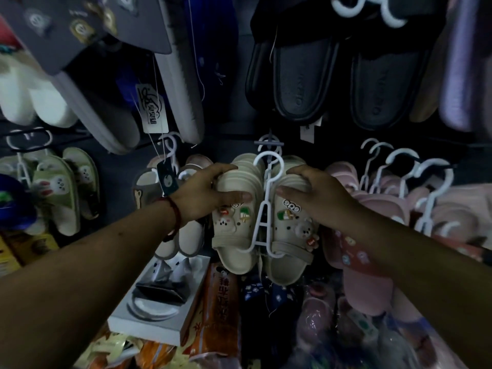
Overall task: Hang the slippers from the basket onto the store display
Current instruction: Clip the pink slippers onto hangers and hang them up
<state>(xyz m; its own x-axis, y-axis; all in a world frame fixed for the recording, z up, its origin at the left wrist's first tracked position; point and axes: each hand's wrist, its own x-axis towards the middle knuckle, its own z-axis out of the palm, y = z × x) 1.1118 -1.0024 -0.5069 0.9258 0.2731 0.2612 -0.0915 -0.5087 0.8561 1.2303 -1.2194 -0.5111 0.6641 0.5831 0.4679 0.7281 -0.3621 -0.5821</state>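
Two bare forearms are reaching in from the lower edge. The left hand (205, 193), wearing a red cord bracelet (175, 213), and the right hand (316, 198) are each gripping one of the beige slippers (234, 235) - fingers curling over the top, thumbs pressing the front. The pair is sitting on a white hanger (262, 209) between the hands, at the middle of the store display (231, 107). Pink slippers (372, 209) are hanging just beside on the right - black slides (306, 83) are hanging above.
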